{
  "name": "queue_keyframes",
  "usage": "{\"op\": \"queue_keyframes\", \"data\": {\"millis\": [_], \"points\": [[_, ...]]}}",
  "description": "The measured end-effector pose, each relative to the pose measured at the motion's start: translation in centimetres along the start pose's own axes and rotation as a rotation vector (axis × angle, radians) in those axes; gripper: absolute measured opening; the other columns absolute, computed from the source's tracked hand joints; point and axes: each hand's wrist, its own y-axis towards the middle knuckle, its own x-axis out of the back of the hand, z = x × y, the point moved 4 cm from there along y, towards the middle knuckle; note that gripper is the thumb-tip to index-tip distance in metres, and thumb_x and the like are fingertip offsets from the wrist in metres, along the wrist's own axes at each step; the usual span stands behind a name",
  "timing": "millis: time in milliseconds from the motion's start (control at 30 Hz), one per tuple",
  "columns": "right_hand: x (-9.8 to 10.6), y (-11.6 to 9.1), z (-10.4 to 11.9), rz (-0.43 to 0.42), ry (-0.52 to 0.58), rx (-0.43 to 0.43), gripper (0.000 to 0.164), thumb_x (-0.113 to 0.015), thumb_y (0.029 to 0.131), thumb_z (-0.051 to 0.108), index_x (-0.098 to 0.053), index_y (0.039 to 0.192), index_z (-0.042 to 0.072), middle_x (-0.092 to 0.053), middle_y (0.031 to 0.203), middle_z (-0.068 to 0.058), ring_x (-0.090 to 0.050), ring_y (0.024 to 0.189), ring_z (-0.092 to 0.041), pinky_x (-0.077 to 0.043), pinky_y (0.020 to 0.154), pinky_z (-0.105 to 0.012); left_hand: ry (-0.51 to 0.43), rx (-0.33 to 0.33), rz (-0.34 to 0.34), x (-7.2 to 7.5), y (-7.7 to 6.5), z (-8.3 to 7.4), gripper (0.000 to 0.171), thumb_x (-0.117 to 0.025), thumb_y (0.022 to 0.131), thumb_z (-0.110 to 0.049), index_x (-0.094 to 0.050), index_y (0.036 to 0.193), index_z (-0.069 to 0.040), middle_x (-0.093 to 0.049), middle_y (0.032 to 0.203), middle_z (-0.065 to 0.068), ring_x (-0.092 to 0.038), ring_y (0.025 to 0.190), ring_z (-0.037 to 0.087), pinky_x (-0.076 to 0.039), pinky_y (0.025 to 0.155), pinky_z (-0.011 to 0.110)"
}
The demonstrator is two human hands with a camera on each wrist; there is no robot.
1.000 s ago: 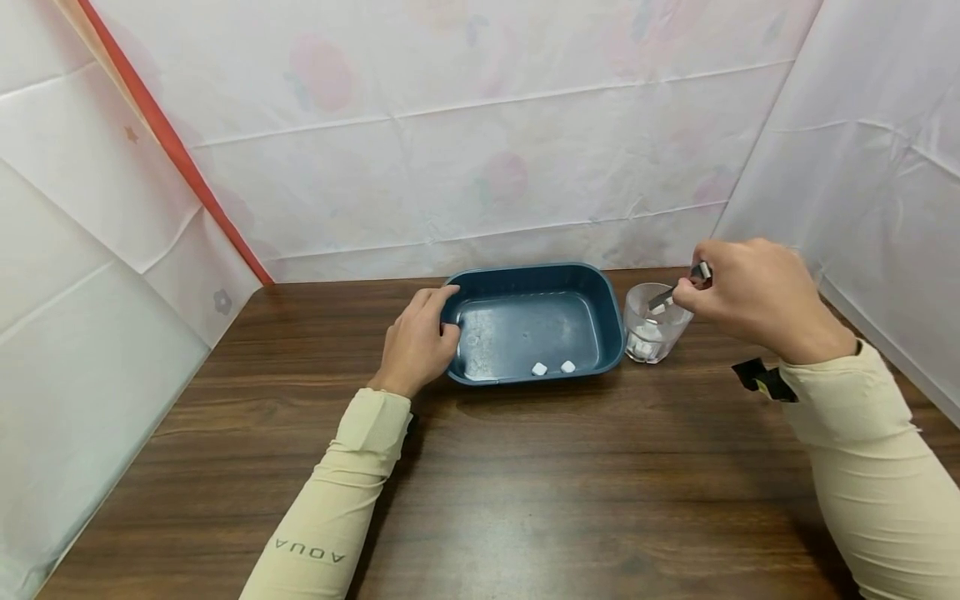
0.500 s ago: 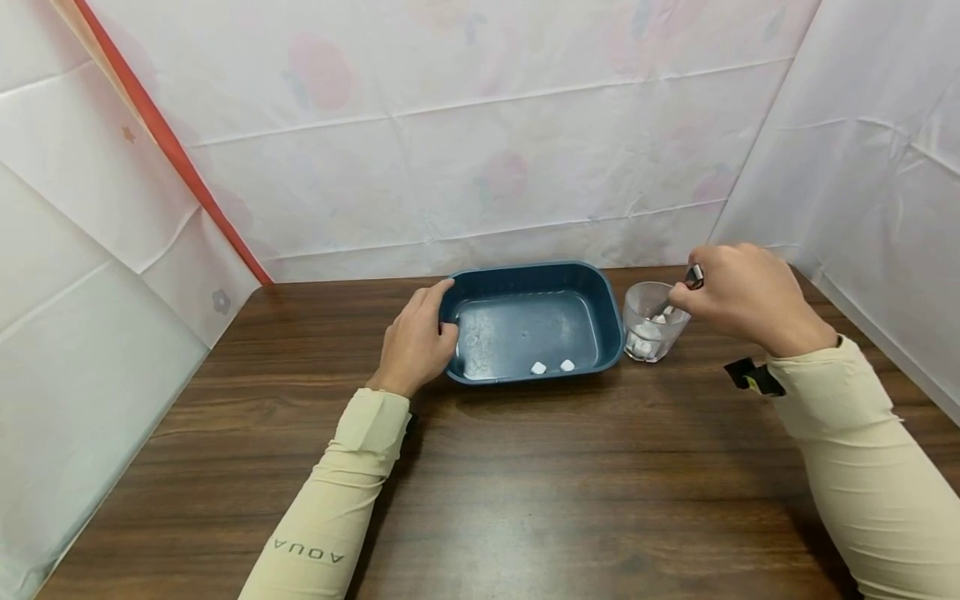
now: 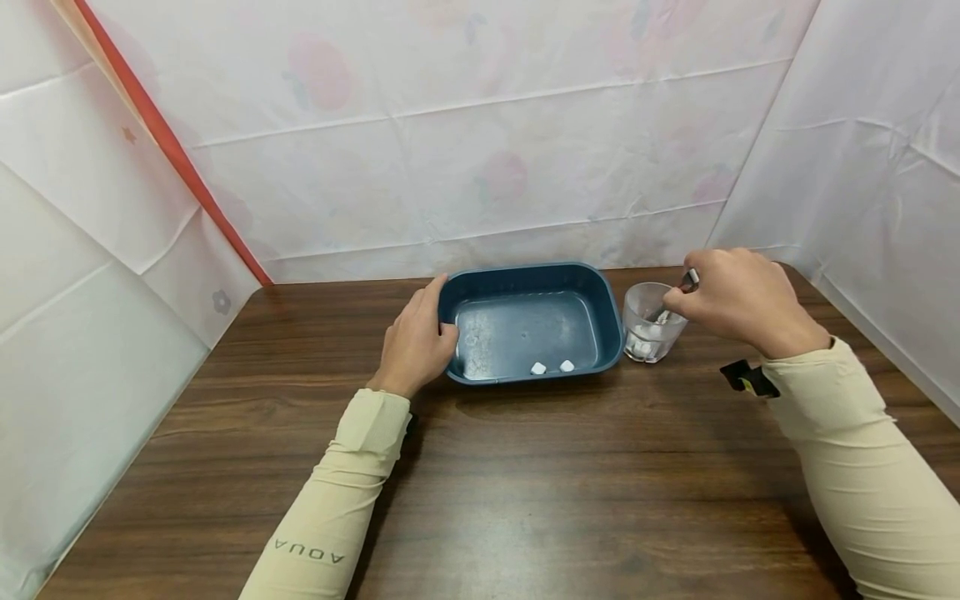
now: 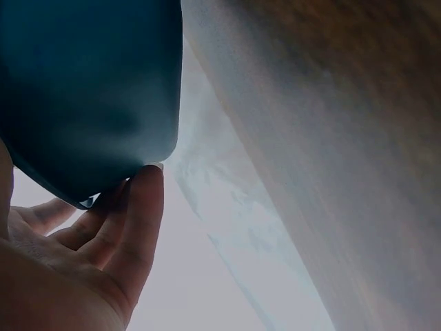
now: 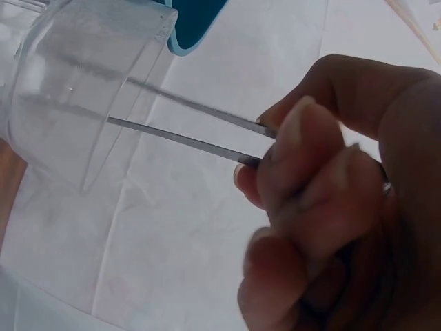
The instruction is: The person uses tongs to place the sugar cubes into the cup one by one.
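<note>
My left hand [image 3: 416, 342] grips the left rim of a dark blue plastic tub [image 3: 611, 333]; the left wrist view shows its fingers [image 4: 141, 221] against the tub's edge. Two small white pieces [image 3: 567, 366] lie inside near the front wall. My right hand [image 3: 742, 300] holds metal tongs [image 5: 193, 145] by the upper part. Their two arms, slightly apart, reach down into a clear glass [image 3: 637, 312] touching or close beside the tub's right end. Several white pieces [image 3: 645, 346] sit in the glass, around the tong tips, which are blurred through its wall.
The dark wood-grain table [image 3: 495, 483] carries tub and glass near its back edge. A white patterned sheet [image 3: 465, 167] hangs right behind them, and more white sheeting [image 3: 885, 183] closes the right side. A red strip [image 3: 172, 142] runs down the back left corner.
My right hand has moved slightly left and down, and the tongs have gone deeper into the glass. My left index finger has straightened along the tub's rim. Tub and glass have stayed put.
</note>
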Motion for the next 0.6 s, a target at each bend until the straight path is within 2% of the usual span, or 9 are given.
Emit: {"op": "queue_keyframes", "data": {"millis": [267,467,600], "points": [[-0.65,0.15,0.05,0.067,-0.01,-0.025,0.021,-0.062,0.083,0.031,-0.057,0.079,0.011,-0.055,0.067,-0.005,-0.051,0.061,-0.025,-0.036,0.047,-0.039,0.003,0.001,0.006,-0.1,0.07,0.03,0.07,-0.056,0.089,-0.004,-0.037,0.156,-0.015,-0.054,0.14,0.013,-0.053,0.079,0.025,-0.043,0.058,0.04],[-0.79,0.23,0.12,0.039,-0.001,-0.033,0.021,-0.061,0.083,0.031,-0.055,0.076,0.011,-0.053,0.065,-0.006,-0.051,0.06,-0.026,-0.036,0.047,-0.039,0.005,0.002,0.011,-0.1,0.05,0.08,0.07,-0.056,0.09,-0.005,-0.036,0.157,-0.016,-0.054,0.14,0.012,-0.052,0.077,0.024,-0.041,0.056,0.039],[-0.95,0.36,0.07,0.017,0.017,-0.039,0.026,-0.058,0.086,0.033,-0.05,0.073,0.011,-0.053,0.065,-0.007,-0.051,0.061,-0.026,-0.036,0.047,-0.039,0.005,0.002,0.01,-0.08,0.01,0.16,0.07,-0.056,0.09,-0.005,-0.036,0.157,-0.016,-0.053,0.142,0.012,-0.052,0.076,0.024,-0.041,0.055,0.039]]}}
